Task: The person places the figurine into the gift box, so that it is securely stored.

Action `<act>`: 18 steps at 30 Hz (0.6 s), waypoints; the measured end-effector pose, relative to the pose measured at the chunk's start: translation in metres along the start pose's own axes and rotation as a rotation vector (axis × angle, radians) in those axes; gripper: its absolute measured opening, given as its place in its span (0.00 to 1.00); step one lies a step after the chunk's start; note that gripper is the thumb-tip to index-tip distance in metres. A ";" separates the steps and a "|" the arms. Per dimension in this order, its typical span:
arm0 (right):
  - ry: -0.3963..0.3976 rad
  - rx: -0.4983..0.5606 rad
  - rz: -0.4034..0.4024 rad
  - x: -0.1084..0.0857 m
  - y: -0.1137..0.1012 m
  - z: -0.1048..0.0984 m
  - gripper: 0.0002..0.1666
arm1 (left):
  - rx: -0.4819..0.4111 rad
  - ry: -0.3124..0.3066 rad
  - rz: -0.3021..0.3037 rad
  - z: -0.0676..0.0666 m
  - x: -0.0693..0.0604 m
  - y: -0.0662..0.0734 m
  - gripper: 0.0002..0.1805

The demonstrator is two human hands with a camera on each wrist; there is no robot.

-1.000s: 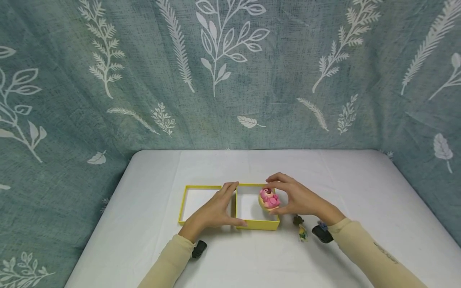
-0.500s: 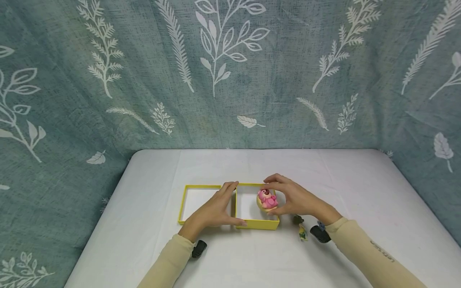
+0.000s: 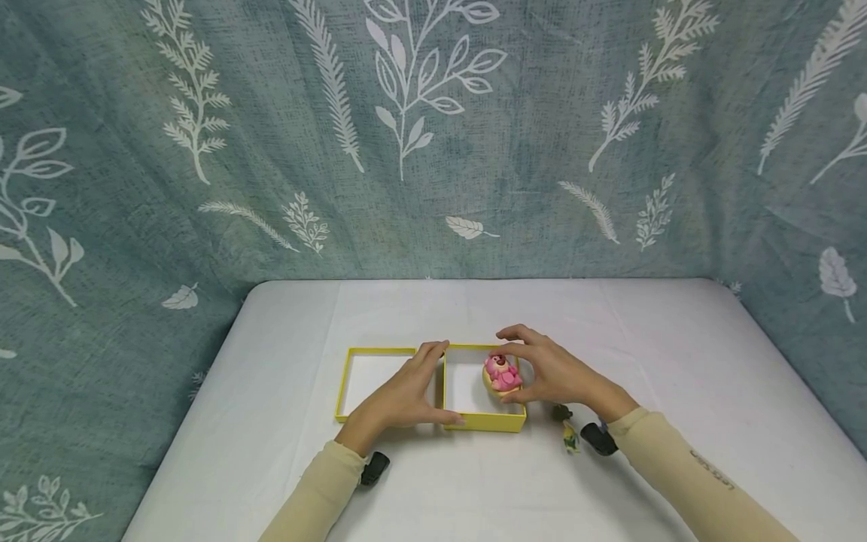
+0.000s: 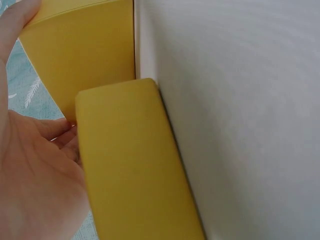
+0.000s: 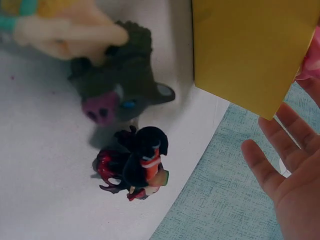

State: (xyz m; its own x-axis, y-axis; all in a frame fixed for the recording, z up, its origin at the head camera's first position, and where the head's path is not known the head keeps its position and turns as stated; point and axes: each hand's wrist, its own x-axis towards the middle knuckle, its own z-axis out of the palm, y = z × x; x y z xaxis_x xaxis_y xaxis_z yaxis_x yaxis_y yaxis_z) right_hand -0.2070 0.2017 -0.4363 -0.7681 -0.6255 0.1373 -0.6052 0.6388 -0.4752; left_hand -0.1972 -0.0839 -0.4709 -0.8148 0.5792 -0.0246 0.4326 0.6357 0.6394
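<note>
In the head view my left hand [image 3: 403, 391] grips the open yellow box [image 3: 484, 423], fingers at its back left corner and thumb at its front wall. A second shallow yellow box part [image 3: 342, 384], perhaps the lid, lies left of it, partly behind the hand. My right hand [image 3: 558, 374] holds a pink bear figure [image 3: 503, 373] on a pale yellow base, inside or just over the box's right side. Only a pink bit [image 5: 314, 57] of this figure shows in the right wrist view; whether it touches the box floor is hidden.
Right of the box lies a figure with a grey boar head [image 5: 120, 85] and pink snout. A small black-haired figure [image 5: 135, 165] with red parts is close to it. White cloth [image 3: 460, 489] covers the table; a leaf-patterned teal curtain [image 3: 433, 150] hangs behind.
The right hand has shifted slightly left with the bear figure, mostly in the first half second. The left hand and the box stay in place.
</note>
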 end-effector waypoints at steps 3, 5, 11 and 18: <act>-0.003 -0.009 0.004 0.001 0.001 0.001 0.40 | -0.003 -0.001 0.002 0.000 0.000 0.000 0.68; -0.001 -0.017 0.001 0.002 0.002 0.001 0.40 | -0.002 0.000 0.001 0.000 0.000 0.000 0.68; -0.010 -0.047 -0.001 0.006 0.002 0.004 0.39 | 0.001 0.007 0.000 0.000 -0.001 -0.001 0.68; -0.057 -0.029 0.042 0.008 0.000 0.008 0.39 | 0.013 0.008 0.002 0.002 0.000 -0.002 0.69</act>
State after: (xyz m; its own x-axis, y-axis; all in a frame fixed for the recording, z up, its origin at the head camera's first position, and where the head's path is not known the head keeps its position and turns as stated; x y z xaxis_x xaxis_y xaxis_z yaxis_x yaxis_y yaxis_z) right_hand -0.2111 0.1933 -0.4420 -0.7801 -0.6219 0.0681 -0.5794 0.6771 -0.4537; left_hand -0.1974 -0.0838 -0.4734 -0.8171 0.5762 -0.0168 0.4392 0.6411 0.6293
